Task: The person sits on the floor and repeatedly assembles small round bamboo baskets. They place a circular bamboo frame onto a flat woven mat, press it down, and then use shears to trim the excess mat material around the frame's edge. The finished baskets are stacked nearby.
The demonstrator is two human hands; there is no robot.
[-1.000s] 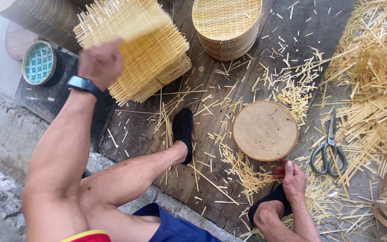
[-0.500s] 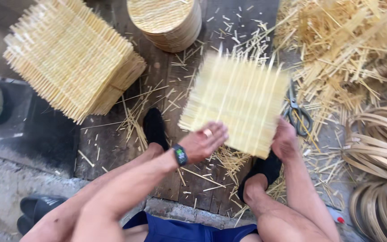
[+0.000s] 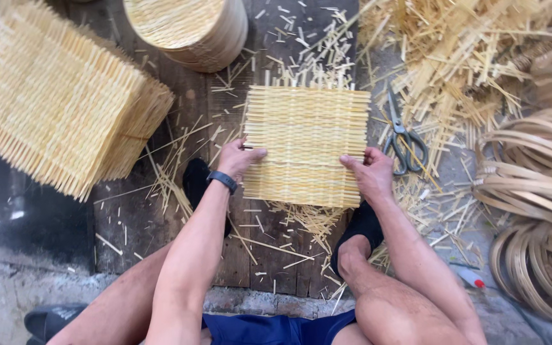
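Since half a second ago, the mat (image 3: 306, 145) has gone from tilted in the air to lying flat at the centre of the frame, squared up between both hands. Left hand (image 3: 238, 159) grips its left edge, thumb on top, fingers curled under; right hand (image 3: 370, 172) is clamped the same way on its lower right edge. A black watch (image 3: 223, 181) sits on the left wrist.

One black shoe (image 3: 195, 181) shows just left of the mat, another (image 3: 359, 231) just below its right corner. Under everything are dark wooden boards (image 3: 206, 108) strewn with bamboo offcuts, ending at a rough concrete edge (image 3: 27, 287) along the lower left.

One pair of scissors (image 3: 402, 137) lies just right of the mat. One stack of finished mats (image 3: 59, 102) fills the upper left, well apart. One stack of round woven pieces (image 3: 190, 25) stands at the top. Coiled bamboo hoops (image 3: 538, 191), too many to count, crowd the right edge, with a heap of loose strips (image 3: 461, 51) above them. Open board shows only between the mat and the stack.
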